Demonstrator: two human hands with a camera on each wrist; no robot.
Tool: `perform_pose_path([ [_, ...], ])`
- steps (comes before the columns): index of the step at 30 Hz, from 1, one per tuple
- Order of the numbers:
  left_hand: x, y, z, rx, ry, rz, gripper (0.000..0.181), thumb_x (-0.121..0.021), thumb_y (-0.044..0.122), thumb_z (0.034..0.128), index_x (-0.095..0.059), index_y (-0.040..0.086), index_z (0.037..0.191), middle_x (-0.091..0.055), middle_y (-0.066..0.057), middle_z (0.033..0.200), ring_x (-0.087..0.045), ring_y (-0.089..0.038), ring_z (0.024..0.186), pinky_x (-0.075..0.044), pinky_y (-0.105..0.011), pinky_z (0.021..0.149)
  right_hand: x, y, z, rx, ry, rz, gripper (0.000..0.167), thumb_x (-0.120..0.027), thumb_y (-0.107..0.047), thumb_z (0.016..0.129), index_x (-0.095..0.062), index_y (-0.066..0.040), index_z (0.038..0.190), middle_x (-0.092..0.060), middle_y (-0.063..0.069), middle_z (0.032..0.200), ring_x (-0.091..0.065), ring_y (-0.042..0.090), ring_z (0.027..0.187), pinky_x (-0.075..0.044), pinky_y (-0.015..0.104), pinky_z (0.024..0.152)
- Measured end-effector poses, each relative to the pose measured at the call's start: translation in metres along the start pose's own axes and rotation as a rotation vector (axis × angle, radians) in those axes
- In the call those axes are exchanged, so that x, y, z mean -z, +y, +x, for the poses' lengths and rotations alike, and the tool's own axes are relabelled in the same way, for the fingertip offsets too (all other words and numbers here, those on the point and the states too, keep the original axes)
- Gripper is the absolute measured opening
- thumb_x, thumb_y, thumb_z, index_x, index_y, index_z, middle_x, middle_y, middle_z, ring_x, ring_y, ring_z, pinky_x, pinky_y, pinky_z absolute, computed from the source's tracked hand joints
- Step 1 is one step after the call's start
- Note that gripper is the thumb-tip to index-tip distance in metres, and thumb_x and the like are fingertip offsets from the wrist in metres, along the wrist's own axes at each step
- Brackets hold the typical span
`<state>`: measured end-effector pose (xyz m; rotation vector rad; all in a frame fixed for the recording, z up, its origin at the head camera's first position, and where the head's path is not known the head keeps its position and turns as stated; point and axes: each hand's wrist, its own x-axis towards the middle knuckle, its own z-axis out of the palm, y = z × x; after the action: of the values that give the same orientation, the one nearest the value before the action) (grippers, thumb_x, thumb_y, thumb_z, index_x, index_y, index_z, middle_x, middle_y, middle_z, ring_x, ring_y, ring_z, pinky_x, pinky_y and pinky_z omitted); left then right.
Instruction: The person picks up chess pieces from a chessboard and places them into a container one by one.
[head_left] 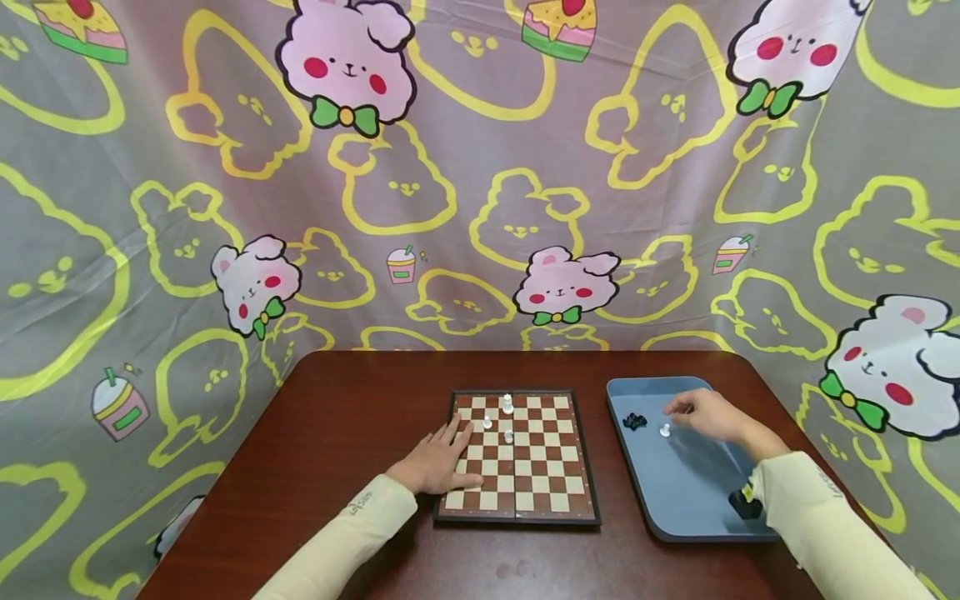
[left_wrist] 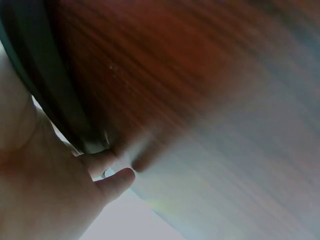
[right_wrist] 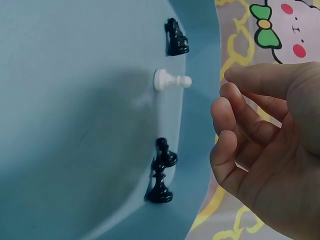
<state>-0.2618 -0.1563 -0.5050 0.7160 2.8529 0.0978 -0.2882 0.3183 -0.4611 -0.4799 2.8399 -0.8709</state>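
A checkered chessboard [head_left: 547, 454] lies on the table. My left hand [head_left: 435, 463] rests spread over its left edge; in the left wrist view, that hand [left_wrist: 45, 175] lies beside the dark board rim [left_wrist: 45, 75]. On the board stand a taller white chess piece [head_left: 507, 404] and two small white ones, one left [head_left: 487, 422] and one nearer [head_left: 508, 436]. Over the blue-grey tray, my right hand [head_left: 708, 415] hangs with fingers loosely bent. Just beyond its fingertips, a white pawn [right_wrist: 171, 80] stands upright in the tray. The right hand [right_wrist: 270, 135] holds nothing.
The blue-grey tray [head_left: 675, 492] has raised walls and sits right of the board. Black chess pieces [head_left: 634, 422] gather at its left side, and more dark pieces [head_left: 745, 503] lie near the right sleeve. Patterned cloth [head_left: 465, 208] surrounds the wooden table [head_left: 322, 433].
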Motion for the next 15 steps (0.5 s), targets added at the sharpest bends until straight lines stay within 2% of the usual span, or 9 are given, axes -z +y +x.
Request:
perform_pose_path([
  [6,0.0,0.001,-0.001,-0.009,0.006,-0.004,0.097,-0.043,0.074,0.0833,-0.016,0.012,0.153,-0.006,-0.017,0.157,-0.027,-0.036,0.136,-0.029,-0.052,0.104,-0.001,-0.013,0.005,0.054,0.006,0.003,0.018,-0.059,-0.006,0.091,-0.067,0.004,0.104,-0.066,0.008,0.092,-0.06,0.017,0.08,-0.049,0.035,0.066],
  [15,-0.002,0.0,0.0,-0.01,0.013,0.01,0.097,-0.043,0.074,0.0833,-0.016,0.012,0.153,-0.007,-0.017,0.156,-0.028,-0.036,0.136,-0.03,-0.052,0.103,-0.01,-0.049,0.018,0.096,-0.003,0.02,0.017,-0.06,-0.009,0.092,-0.068,0.0,0.105,-0.066,0.006,0.092,-0.061,0.017,0.08,-0.049,0.036,0.066],
])
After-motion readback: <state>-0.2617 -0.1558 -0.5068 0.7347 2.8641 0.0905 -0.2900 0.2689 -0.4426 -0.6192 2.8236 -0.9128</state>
